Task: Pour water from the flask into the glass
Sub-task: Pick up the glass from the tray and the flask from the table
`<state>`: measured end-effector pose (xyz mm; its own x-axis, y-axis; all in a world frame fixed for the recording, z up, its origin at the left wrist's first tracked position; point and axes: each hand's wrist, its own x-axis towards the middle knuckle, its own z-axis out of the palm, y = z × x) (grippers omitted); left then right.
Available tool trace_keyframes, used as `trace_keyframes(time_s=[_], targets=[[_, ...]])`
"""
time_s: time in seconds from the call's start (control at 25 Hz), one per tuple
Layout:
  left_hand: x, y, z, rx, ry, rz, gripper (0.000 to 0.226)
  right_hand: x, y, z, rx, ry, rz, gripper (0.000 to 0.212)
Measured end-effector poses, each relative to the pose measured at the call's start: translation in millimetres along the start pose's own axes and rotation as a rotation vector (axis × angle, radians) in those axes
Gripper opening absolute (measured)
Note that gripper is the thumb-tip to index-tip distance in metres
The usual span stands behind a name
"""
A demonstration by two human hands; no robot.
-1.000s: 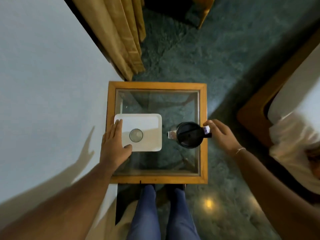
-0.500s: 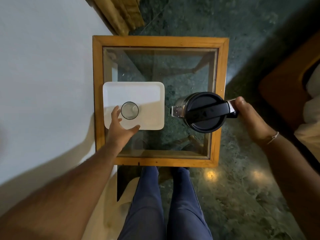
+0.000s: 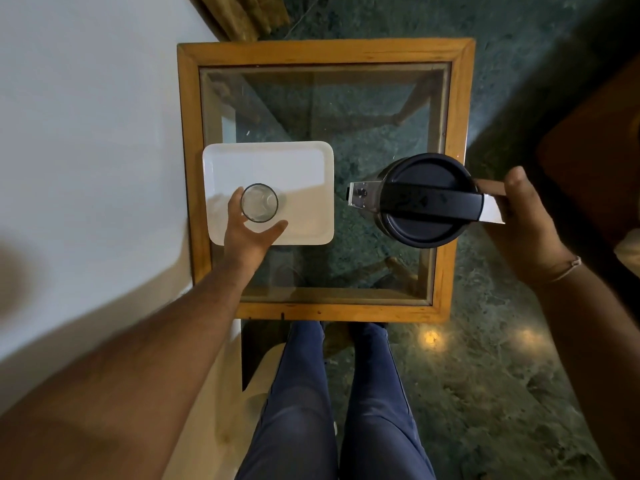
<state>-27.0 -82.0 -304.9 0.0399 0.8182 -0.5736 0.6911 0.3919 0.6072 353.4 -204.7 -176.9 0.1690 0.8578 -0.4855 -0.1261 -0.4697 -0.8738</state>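
Where the right edge of a small glass-topped table (image 3: 188, 168) meets the view, a flask (image 3: 422, 199) with a round black lid is held upright by its handle, which points right, past the table's wooden frame. Its short metal spout points left, toward the middle of the glass top. The right hand (image 3: 523, 223) grips the handle from the right side, fingers closed around it and thumb on top; a thin band circles the wrist. Whether the flask's base rests on the glass or is lifted off it cannot be told from straight above.

Well apart from the flask, near the table's left edge, a white rectangular tray (image 3: 298, 168) lies flat on the glass. A clear empty glass (image 3: 259, 202) stands upright on the tray, toward its near left corner. The left hand (image 3: 247, 233) cups the glass from the near side: fingers on its left, thumb stretched out along its near right, spread partly open around it. Firm contact with the glass cannot be made out.

Beyond the table's left edge is a pale wall. A dark green stone floor shows through the glass and around the table. At the table's near edge, the person's legs in blue trousers (image 3: 332, 403) point downward in view.
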Motion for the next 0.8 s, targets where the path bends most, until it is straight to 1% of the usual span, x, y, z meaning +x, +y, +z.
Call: trace_keyframes(time_s=[0.04, 0.08, 0.12, 0.16, 0.2, 0.28, 0.4, 0.44, 0.52, 0.68, 0.76, 0.8], targets=[[3, 2, 1, -0.025, 0.009, 0.016, 0.097, -3, 4, -4, -0.063, -0.019, -0.007, 0.069], [7, 2, 3, -0.045, 0.019, 0.031, 0.091, -5, 7, -7, -0.147, -0.047, -0.005, 0.081], [10, 4, 5, -0.055, 0.031, 0.041, 0.086, -6, 10, -13, -0.228, -0.058, 0.014, 0.100], [13, 6, 7, -0.049, 0.046, 0.046, 0.082, -5, 13, -15, -0.269, -0.055, 0.035, 0.110], [16, 7, 9, -0.038, 0.060, 0.046, 0.079, -6, 14, -14, -0.251, -0.053, 0.030, 0.107], [19, 11, 11, -0.029, 0.073, 0.037, 0.077, -10, 14, -2, -0.141, -0.023, -0.020, 0.094], [21, 15, 10, -0.018, 0.062, 0.039, 0.073, -16, 14, 25, 0.010, 0.089, -0.055, 0.087], [18, 17, 7, -0.017, 0.058, 0.057, 0.072, -15, 12, 34, 0.037, 0.126, -0.054, 0.087], [11, 22, 1, -0.017, 0.038, 0.094, 0.069, -9, 1, 46, 0.069, 0.186, -0.068, 0.096], [-14, 48, -24, 0.007, 0.032, 0.192, 0.068, -10, -41, 52, 0.081, 0.158, -0.191, 0.078], [-27, 68, -38, 0.031, 0.039, 0.218, 0.063, -20, -67, 51, 0.121, 0.137, -0.215, 0.080], [-37, 85, -51, 0.029, 0.048, 0.236, 0.062, -27, -89, 53, 0.114, 0.131, -0.229, 0.076]])
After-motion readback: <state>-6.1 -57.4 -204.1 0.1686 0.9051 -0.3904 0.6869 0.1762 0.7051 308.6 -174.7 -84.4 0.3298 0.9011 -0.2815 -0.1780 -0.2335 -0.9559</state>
